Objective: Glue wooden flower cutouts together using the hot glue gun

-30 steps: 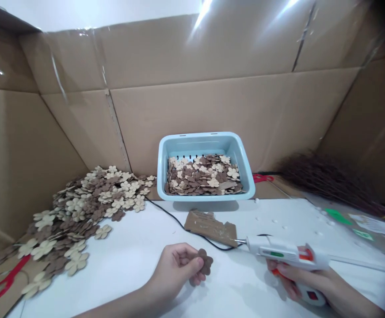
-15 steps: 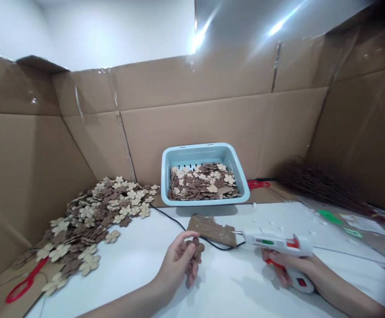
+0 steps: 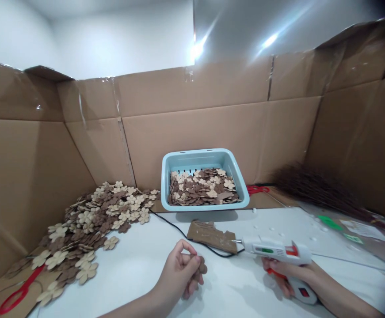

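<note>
My left hand (image 3: pixel 183 273) pinches a small brown flower cutout (image 3: pixel 203 266) between thumb and fingers, and most of it is hidden behind them. In my right hand (image 3: pixel 288 270) is a white hot glue gun (image 3: pixel 275 250) with an orange trigger. Its metal nozzle points left, over the edge of a ragged piece of brown cardboard (image 3: pixel 212 235) lying on the white table. A gap separates the nozzle from the flower. Beyond the cardboard stands a light blue basket (image 3: pixel 205 207) holding many brown and cream flower cutouts.
A heap of flower cutouts (image 3: pixel 109 212) spreads along the left side, with red-handled scissors (image 3: pixel 20 295) below it. A black cord (image 3: pixel 170 221) crosses the table. Other red handles (image 3: pixel 257 190) lie right of the basket, near dark twigs (image 3: pixel 321 190). Cardboard walls (image 3: pixel 192 128) surround the table.
The view has tilted up slightly, so everything sits lower. In my left hand the flower has turned and shows less of its face. The glue gun stays in my right hand.
</note>
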The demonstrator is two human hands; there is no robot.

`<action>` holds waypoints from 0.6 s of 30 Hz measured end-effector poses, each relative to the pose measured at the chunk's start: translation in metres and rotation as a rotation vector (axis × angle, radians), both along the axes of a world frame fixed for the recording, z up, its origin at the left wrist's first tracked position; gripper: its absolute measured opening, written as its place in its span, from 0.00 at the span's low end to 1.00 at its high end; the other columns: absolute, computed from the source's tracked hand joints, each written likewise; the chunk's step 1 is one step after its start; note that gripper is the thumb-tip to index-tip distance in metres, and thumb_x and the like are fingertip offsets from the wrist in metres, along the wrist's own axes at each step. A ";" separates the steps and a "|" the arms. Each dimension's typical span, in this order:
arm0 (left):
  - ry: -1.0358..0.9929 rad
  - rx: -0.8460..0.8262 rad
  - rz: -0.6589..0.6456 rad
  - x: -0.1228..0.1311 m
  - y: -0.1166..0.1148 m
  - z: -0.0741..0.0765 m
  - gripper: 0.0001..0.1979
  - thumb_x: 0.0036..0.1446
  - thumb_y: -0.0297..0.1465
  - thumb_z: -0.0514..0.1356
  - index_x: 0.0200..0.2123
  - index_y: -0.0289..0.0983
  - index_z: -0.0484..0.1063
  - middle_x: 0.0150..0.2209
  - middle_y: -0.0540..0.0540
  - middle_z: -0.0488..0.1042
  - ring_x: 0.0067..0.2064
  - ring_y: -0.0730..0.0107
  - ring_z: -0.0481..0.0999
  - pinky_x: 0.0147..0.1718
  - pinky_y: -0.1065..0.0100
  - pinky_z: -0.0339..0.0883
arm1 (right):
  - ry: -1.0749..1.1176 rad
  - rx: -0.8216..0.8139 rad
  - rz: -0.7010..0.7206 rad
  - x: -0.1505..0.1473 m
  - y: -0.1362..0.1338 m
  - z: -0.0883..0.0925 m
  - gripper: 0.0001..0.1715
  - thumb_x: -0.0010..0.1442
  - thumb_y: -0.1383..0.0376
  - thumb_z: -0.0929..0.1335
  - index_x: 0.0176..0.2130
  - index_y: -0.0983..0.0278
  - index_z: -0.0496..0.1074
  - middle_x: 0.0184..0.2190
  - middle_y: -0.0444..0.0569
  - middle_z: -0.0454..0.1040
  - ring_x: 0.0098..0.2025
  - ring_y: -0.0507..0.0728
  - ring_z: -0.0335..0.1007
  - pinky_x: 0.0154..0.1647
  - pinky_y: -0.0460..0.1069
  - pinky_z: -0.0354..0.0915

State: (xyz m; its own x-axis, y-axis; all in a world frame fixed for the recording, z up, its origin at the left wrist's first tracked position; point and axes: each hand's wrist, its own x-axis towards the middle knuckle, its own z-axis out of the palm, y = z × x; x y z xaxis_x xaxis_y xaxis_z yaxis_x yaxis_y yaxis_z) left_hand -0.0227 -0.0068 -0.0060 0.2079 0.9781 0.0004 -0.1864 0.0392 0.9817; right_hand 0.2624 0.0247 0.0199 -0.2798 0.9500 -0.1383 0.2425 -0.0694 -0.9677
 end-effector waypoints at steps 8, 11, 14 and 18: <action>0.006 0.007 0.017 0.003 -0.002 0.003 0.19 0.56 0.45 0.60 0.31 0.39 0.54 0.18 0.59 0.68 0.12 0.86 0.56 0.22 0.75 0.59 | 0.026 -0.012 0.045 0.002 0.003 -0.003 0.20 0.50 0.50 0.69 0.26 0.65 0.73 0.12 0.44 0.69 0.19 0.54 0.63 0.23 0.48 0.57; 0.004 0.013 0.007 0.003 -0.002 0.002 0.19 0.55 0.45 0.60 0.31 0.39 0.55 0.16 0.61 0.65 0.12 0.86 0.56 0.25 0.72 0.63 | 0.007 -0.010 0.051 0.002 0.002 -0.003 0.20 0.51 0.50 0.69 0.23 0.64 0.72 0.13 0.44 0.70 0.19 0.54 0.63 0.25 0.48 0.58; -0.008 0.019 -0.028 0.002 -0.001 -0.001 0.18 0.55 0.44 0.61 0.38 0.39 0.57 0.19 0.57 0.70 0.13 0.84 0.61 0.21 0.74 0.62 | -0.008 -0.012 0.057 0.003 0.001 -0.001 0.21 0.51 0.50 0.69 0.22 0.65 0.71 0.13 0.45 0.71 0.20 0.54 0.64 0.26 0.48 0.59; -0.010 -0.001 -0.054 0.001 0.000 -0.003 0.18 0.54 0.41 0.63 0.40 0.37 0.61 0.35 0.42 0.77 0.27 0.71 0.77 0.21 0.74 0.64 | -0.016 0.000 0.067 0.002 -0.001 0.001 0.21 0.52 0.51 0.69 0.21 0.64 0.70 0.13 0.45 0.71 0.21 0.54 0.64 0.26 0.48 0.59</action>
State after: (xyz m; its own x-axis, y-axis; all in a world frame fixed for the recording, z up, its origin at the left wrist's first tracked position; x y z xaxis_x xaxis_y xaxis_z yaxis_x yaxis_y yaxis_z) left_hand -0.0217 -0.0063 -0.0089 0.2606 0.9654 0.0024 -0.1940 0.0500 0.9797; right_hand 0.2641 0.0241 0.0212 -0.3402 0.9294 -0.1434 0.2623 -0.0526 -0.9635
